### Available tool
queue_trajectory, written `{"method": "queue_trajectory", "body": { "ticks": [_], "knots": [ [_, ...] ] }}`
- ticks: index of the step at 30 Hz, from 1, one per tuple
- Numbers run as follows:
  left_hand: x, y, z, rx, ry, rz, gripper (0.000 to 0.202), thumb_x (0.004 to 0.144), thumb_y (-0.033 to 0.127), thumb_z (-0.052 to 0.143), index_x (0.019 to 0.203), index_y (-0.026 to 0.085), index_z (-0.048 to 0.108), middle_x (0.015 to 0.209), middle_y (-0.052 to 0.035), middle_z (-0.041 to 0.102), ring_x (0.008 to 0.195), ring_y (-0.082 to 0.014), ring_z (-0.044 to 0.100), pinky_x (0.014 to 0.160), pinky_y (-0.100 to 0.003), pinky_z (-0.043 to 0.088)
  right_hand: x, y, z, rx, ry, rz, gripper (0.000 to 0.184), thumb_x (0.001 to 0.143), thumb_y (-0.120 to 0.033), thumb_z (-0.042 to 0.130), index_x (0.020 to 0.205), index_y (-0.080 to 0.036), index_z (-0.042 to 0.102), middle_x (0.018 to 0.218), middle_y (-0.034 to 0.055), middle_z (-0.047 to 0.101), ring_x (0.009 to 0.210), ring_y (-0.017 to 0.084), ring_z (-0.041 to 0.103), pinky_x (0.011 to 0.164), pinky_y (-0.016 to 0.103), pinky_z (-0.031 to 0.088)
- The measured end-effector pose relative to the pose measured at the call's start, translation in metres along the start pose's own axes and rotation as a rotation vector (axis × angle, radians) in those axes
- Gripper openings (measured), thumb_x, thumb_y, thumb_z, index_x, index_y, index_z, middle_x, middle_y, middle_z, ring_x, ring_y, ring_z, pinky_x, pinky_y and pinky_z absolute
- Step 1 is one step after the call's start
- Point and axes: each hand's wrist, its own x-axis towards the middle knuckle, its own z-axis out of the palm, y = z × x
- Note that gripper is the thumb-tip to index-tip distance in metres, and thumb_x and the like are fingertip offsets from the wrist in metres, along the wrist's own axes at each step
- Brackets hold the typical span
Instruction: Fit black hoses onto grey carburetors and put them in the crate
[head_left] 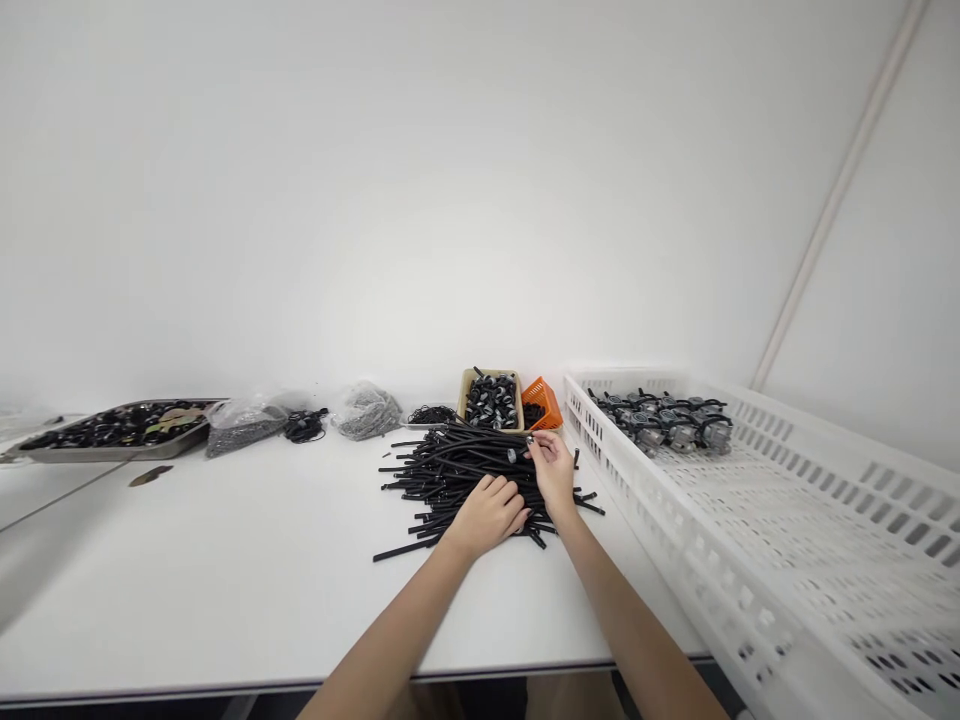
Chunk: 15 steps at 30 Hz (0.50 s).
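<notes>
No writing or label can be read anywhere on the bench. Far to the left of the hands sits a metal tray (pixel 112 447) of dark parts, then two clear bags (pixel 244 418) of small grey pieces, with a loose coil of black cord (pixel 304 426) between them. The left hand (pixel 491 512) lies palm down on the near edge of a heap of black tubes (pixel 450 470), fingers curled over several of them. The tubes lie crosswise on one another, most with their long axis running left to right, a few splaying toward the near left. Just beside it, the right hand (pixel 553 468) pinches a small grey fitting (pixel 514 455) at the end of one tube, held over the heap. Beyond the hands stand a tan bin (pixel 491 398) of clips and an orange basket (pixel 541 402). To the right lies a white slotted crate (pixel 787 520) holding grey assemblies (pixel 664 420) at its far end.
</notes>
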Motion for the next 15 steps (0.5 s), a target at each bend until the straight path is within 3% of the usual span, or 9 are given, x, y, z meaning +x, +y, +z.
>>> {"method": "queue_trajectory", "body": {
  "ticks": [4, 8, 12, 15],
  "knots": [
    [0.002, 0.009, 0.003, -0.060, -0.047, 0.081, 0.042, 0.091, 0.058, 0.053, 0.084, 0.018, 0.062, 0.084, -0.0059, 0.063, 0.081, -0.0218, 0.054, 0.074, -0.037, 0.038, -0.001, 0.002, 0.004, 0.010, -0.020, -0.006, 0.025, 0.073, -0.036, 0.070, 0.090, -0.019, 0.063, 0.087, 0.0049, 0.065, 0.069, 0.017, 0.063, 0.067, 0.033, 0.056],
    [0.004, 0.016, 0.004, -0.165, -0.081, 0.070, 0.037, 0.089, 0.053, 0.058, 0.076, 0.019, 0.059, 0.076, -0.0031, 0.061, 0.076, -0.0191, 0.056, 0.072, -0.033, 0.041, 0.000, 0.001, 0.003, 0.038, -0.026, 0.008, 0.026, 0.073, -0.036, 0.069, 0.090, -0.018, 0.063, 0.086, 0.0044, 0.064, 0.069, 0.017, 0.063, 0.067, 0.033, 0.055],
    [0.001, 0.014, 0.001, -0.284, -0.025, -0.123, 0.034, 0.091, 0.051, 0.058, 0.076, 0.020, 0.055, 0.074, -0.0003, 0.061, 0.071, -0.0165, 0.058, 0.071, -0.030, 0.045, 0.001, -0.001, 0.001, 0.085, -0.001, 0.039, 0.029, 0.071, -0.037, 0.071, 0.091, -0.018, 0.062, 0.087, 0.0031, 0.063, 0.072, 0.016, 0.061, 0.070, 0.031, 0.054],
    [-0.003, 0.003, -0.003, -0.364, 0.125, -0.383, 0.022, 0.097, 0.043, 0.051, 0.090, 0.022, 0.052, 0.073, 0.0034, 0.059, 0.064, -0.0132, 0.058, 0.064, -0.025, 0.046, 0.000, -0.006, 0.002, 0.143, 0.009, 0.085, 0.033, 0.071, -0.037, 0.072, 0.095, -0.019, 0.060, 0.087, 0.0010, 0.063, 0.068, 0.013, 0.058, 0.068, 0.028, 0.052]
  ]
}}
